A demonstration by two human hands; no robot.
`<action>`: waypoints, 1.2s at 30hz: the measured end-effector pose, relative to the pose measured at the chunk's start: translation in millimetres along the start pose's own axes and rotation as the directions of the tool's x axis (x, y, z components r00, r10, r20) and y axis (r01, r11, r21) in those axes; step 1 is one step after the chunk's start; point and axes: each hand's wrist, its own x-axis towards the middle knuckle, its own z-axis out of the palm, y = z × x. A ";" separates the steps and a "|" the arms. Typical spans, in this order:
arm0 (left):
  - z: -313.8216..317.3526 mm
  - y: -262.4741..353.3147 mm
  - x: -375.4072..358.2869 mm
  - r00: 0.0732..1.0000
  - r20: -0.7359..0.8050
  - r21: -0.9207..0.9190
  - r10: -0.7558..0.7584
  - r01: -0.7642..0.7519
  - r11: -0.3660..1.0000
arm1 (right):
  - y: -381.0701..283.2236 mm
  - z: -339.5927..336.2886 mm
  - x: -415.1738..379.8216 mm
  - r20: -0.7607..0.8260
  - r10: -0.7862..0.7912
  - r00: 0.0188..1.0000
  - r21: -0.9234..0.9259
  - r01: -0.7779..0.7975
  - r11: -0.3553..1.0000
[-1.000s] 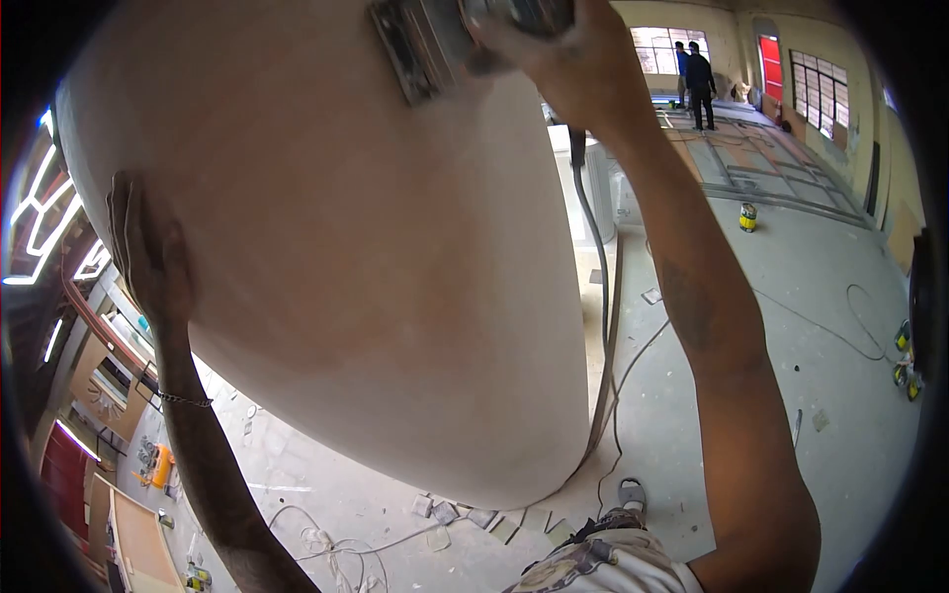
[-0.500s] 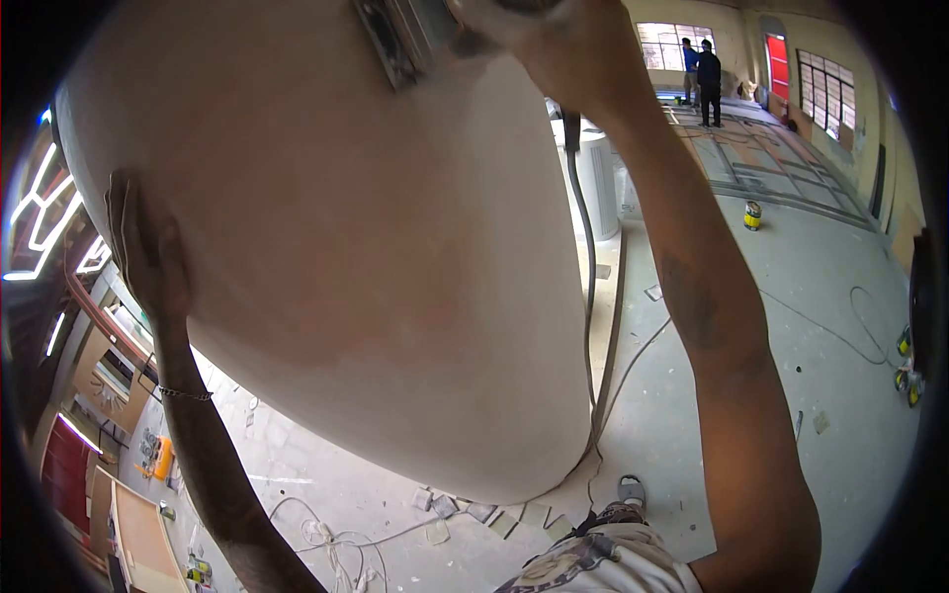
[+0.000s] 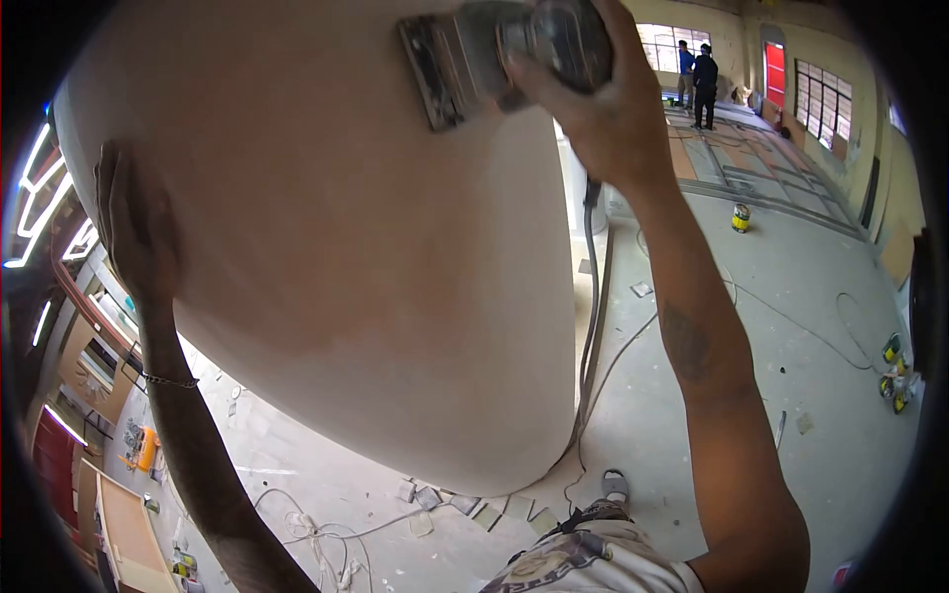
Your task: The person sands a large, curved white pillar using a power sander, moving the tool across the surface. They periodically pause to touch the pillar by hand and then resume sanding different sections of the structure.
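A large, smooth, rounded whitish form [image 3: 395, 296] with pinkish-brown patches fills the middle of the view. Near its top right, my right hand [image 3: 603, 124] is wrapped round a dark power sander [image 3: 554, 44], whose flat rectangular pad lies against the curved surface. A black cord [image 3: 592, 247] hangs down from the tool along the form's right edge. On the left side of the form, my left hand [image 3: 138, 222] lies flat against the surface, its fingers stretched upward and no tool in it.
Two people [image 3: 704, 84] stand far off beside a floor-level metal frame [image 3: 761, 173]. A yellow-labelled can [image 3: 740, 218], loose cables [image 3: 811, 331] and small square pads [image 3: 427, 497] lie on the grey floor. An orange object [image 3: 147, 449] is at lower left.
My right hand and the sander have moved down and to the right in the view, showing more of the tool. My left hand stays on the form; the view has shifted slightly.
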 end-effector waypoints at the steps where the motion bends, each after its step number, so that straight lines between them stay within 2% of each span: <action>1: 0.1 -0.3 1.0 1.000 0.004 0.003 -0.003 0.003 1.000 | 3.0 -1.6 -13.7 -0.013 -0.086 0.996 -0.081 0.084 0.993; 4: 0.8 -0.6 0.7 1.000 0.000 -0.001 -0.005 0.005 1.000 | -12.5 -5.7 -56.9 0.035 0.205 0.978 -0.099 -0.200 0.975; 5: 1.1 -0.6 1.0 1.000 -0.005 -0.003 -0.004 0.004 1.000 | -14.7 -5.5 -69.2 0.015 0.232 0.973 -0.029 -0.232 0.972; 8: 1.5 -0.7 -1.7 1.000 -0.015 -0.023 -0.028 0.028 0.999 | -24.0 -8.3 -112.7 0.017 0.207 0.978 -0.058 -0.206 0.977; 11: 0.9 -2.8 -1.2 0.999 -0.006 -0.016 -0.034 0.034 0.999 | -35.2 -11.2 -157.6 0.042 0.249 0.968 -0.100 -0.244 0.965; 14: 0.6 -3.3 -0.7 1.000 -0.017 -0.034 -0.018 0.018 0.999 | -47.2 -11.5 -181.9 0.055 0.192 0.980 -0.135 -0.183 0.974; 16: 0.3 -3.2 0.1 1.000 -0.012 -0.034 0.007 -0.007 0.999 | -48.8 -7.8 -182.0 0.038 0.215 0.976 -0.098 -0.210 0.973; 22: -3.6 4.7 -0.2 1.000 -0.026 -0.020 0.006 -0.007 1.000 | -48.1 2.3 -94.9 0.010 0.144 0.990 -0.104 -0.142 0.984; 24: -3.7 4.5 -0.6 0.999 -0.035 -0.020 0.006 -0.007 1.000 | -42.7 10.4 -61.7 -0.031 0.169 0.985 -0.029 -0.170 0.985; 25: -3.4 3.6 -0.8 0.999 -0.036 -0.022 0.002 -0.002 1.000 | -39.8 11.9 -42.7 -0.049 0.101 0.994 -0.058 -0.104 0.993; 28: -1.7 4.9 -0.7 0.997 -0.066 -0.054 -0.031 0.027 0.998 | -47.7 15.3 6.4 -0.009 0.194 0.981 -0.046 -0.194 0.980; 30: -1.2 6.1 -0.7 0.995 -0.082 -0.073 -0.048 0.042 0.996 | -70.7 16.8 41.0 0.034 0.325 0.945 0.191 -0.326 0.926; 32: -1.4 5.3 -1.7 0.995 -0.088 -0.080 -0.051 0.044 0.996 | -54.6 23.5 69.3 -0.044 0.119 0.992 0.066 -0.116 0.991; 35: -1.0 2.9 -3.4 0.998 -0.063 -0.115 -0.027 0.019 0.993 | -47.2 28.0 107.5 -0.095 -0.004 0.995 -0.063 -0.003 0.998; 36: -0.5 3.2 -3.2 0.997 -0.071 -0.107 -0.027 0.019 0.994 | -55.9 26.1 116.1 -0.071 0.030 0.997 -0.061 -0.034 0.998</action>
